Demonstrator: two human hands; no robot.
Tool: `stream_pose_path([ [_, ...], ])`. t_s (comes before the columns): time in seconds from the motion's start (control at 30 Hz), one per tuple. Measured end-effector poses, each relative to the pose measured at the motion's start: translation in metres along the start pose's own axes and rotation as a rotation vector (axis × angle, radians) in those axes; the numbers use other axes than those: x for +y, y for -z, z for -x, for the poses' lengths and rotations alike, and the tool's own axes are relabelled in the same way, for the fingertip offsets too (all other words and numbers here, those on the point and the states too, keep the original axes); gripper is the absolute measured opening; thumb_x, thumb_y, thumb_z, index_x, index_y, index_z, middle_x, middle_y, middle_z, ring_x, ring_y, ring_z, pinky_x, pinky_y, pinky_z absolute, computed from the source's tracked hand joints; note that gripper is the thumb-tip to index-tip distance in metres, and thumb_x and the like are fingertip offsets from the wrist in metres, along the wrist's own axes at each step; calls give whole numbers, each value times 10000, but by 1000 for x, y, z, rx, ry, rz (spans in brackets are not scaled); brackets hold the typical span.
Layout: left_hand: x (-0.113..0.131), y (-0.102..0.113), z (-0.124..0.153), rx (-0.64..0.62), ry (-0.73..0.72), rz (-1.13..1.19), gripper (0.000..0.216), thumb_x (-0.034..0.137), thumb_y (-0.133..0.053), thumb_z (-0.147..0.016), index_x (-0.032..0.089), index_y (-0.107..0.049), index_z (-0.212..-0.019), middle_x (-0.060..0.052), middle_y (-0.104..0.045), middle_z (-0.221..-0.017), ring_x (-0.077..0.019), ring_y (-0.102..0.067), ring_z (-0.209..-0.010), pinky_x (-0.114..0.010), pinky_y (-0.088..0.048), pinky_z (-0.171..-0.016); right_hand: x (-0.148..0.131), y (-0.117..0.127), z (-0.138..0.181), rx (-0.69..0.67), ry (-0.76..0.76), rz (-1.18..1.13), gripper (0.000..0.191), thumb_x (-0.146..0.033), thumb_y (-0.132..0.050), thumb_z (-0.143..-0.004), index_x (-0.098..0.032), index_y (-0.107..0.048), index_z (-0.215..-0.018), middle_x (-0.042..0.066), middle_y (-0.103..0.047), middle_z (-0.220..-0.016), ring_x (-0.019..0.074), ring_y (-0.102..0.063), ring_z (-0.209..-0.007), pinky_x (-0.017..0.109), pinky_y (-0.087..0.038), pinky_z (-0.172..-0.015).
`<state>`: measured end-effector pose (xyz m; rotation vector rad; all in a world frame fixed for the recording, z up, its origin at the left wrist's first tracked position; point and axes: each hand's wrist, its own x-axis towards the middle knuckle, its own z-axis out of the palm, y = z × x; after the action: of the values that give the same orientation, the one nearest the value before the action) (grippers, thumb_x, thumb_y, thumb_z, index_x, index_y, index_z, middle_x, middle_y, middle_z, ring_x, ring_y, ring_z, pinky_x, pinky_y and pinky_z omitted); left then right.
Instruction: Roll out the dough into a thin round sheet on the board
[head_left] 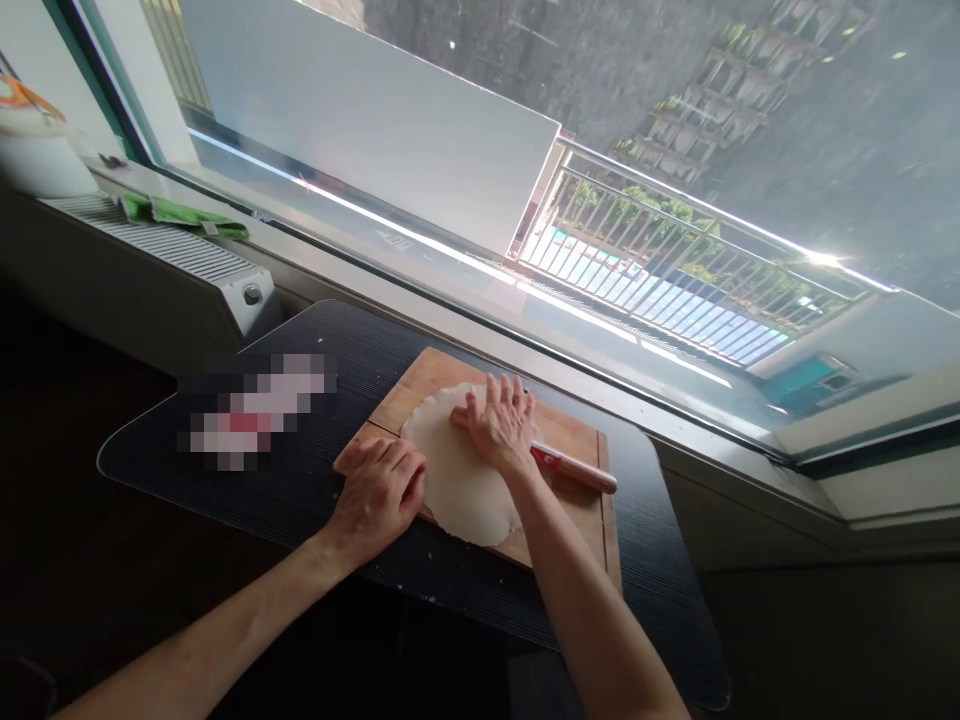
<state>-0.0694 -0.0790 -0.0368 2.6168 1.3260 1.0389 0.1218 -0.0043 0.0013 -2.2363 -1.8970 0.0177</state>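
Note:
A wooden cutting board [574,428] lies on the dark table, with a wide, thin sheet of pale dough [461,490] spread over it. The dough has an uneven edge. Across its upper right part runs a wooden rolling pin [585,470], its right end reaching past the dough. My right hand [501,425] lies flat on top of the pin, palm down and fingers stretched out, covering its middle. At the board's near left edge my left hand [382,485] is closed, its fingers curled over the board beside the dough. What lies under those fingers is hidden.
The dark table [660,590] has rounded corners and white specks along its near edge. A blurred-out item [259,415] lies on its left part. Behind stand a radiator [195,265] with a green cloth [184,215], a white container [45,150] and a large window.

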Motion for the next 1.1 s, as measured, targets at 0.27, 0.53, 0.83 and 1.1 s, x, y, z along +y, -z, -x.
stream_pose_path([
  [0.27, 2, 3, 0, -19, 26, 27, 148, 195, -466, -930, 217, -607, -892, -60, -669, -922, -239, -596, -896, -444, -454, -899, 7, 9, -12, -160, -17, -50, 679, -541, -201, -1022, -145, -259, -1571, 133, -211, -1645, 289, -110, -1528, 508, -142, -1205],
  [0.53, 1, -1, 6, -26, 48, 53, 154, 189, -463, -931, 224, -613, -936, -55, -688, -976, -240, -611, -963, -461, -419, -1015, 1, 4, -7, -115, 42, -17, 676, -538, -254, -1018, -146, -263, -1569, 123, -198, -1650, 285, -74, -1533, 519, -99, -1217],
  [0.83, 9, 10, -74, 115, 187, 83, 207, 206, -432, -924, 202, -617, -1016, -86, -673, -1059, -245, -591, -1086, -436, -393, -1046, 65, 25, -18, 73, -85, -354, 562, -333, -250, -986, -169, -348, -1515, 126, -353, -1579, 217, -294, -1463, 429, -259, -1183],
  [1.1, 20, -46, -124, -437, 73, -26, 520, 303, -326, -970, 121, -470, -1435, -154, -465, -1523, -308, -361, -1438, -566, -178, -1198, 86, 18, 47, 147, -90, -24, 524, -382, -288, -1006, -181, -418, -1472, 152, -352, -1571, 296, -228, -1483, 564, -193, -1169],
])
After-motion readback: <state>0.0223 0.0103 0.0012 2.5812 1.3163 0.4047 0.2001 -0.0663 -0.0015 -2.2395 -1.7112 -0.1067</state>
